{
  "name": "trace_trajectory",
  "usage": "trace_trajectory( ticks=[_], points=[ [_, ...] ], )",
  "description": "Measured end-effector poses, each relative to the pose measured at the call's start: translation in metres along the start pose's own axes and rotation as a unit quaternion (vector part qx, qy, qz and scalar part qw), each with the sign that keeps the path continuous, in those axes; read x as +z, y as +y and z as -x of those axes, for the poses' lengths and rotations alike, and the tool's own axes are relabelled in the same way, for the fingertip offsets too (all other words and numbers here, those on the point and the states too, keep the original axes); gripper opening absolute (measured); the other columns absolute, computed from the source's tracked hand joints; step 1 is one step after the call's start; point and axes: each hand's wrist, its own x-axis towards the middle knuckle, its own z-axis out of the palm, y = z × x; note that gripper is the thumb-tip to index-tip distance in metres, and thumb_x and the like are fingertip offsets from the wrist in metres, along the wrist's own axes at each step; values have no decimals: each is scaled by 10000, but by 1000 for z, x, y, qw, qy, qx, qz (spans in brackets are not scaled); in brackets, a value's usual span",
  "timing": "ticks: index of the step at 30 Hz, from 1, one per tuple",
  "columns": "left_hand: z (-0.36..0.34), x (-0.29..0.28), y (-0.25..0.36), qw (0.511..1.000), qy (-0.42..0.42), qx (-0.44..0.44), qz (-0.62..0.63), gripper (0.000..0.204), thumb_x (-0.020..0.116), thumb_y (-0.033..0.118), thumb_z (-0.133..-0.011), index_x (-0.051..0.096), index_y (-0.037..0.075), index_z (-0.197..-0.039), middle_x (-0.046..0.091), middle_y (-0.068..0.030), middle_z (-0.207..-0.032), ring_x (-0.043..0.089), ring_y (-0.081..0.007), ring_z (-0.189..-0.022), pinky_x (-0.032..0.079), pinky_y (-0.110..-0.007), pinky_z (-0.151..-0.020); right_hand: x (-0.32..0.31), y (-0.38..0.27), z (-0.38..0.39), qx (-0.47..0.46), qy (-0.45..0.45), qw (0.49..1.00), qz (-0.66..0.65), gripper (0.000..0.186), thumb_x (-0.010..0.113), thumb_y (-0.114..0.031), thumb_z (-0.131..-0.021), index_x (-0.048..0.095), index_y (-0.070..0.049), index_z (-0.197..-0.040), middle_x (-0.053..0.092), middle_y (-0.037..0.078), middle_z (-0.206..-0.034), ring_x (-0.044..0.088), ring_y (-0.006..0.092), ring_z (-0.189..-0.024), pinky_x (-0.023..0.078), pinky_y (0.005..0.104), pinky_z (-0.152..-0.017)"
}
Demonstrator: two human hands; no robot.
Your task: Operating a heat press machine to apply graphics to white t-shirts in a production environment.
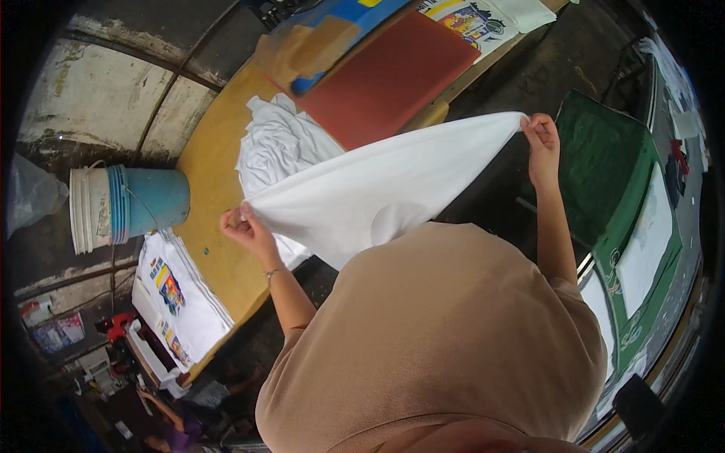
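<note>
A plain white shirt [362,177] is stretched taut in the air between my two hands, slanting up to the right. My left hand [249,230] pinches its left corner above the wooden table [226,291]. At the far right corner, my right hand [541,136] grips the fabric between thumb and fingers. A rounded fold or opening shows low in the middle of the cloth; my body hides part of its lower edge. Behind it lies a crumpled heap of white fabric [276,140], near my left hand.
A red-brown board [389,79] lies on the table at the back. White and blue buckets [151,198] stand at the left, beside stacked printed white shirts [177,294]. To the right is a green-framed printing screen [604,166]. Another person [181,426] is at the lower left.
</note>
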Motion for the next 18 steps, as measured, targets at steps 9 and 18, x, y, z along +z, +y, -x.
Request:
trace_trajectory(
  ticks=[9, 18],
  points=[
    [91, 81, 14, 997, -41, -63, -22, 214, 480, 60, -932, 368, 52, -1114, 480, -66, -946, 409, -53, -687, 344, -175, -566, -58, 35, -127, -96, -57, 992, 55, 211, 458, 44, -882, 578, 7, -713, 566, 44, -931, 515, 131, -921, 343, 231, -893],
    [94, 145, 13, 997, 39, -21, -66, 299, 471, 92, -940, 317, 27, -1188, 473, -112, -1021, 476, -130, -815, 413, -248, -707, -37, 38, -199, -159, -36, 969, 184, 165, 444, -45, -938, 584, -19, -854, 563, 35, -976, 506, 117, -946, 343, 231, -885]
  ],
)
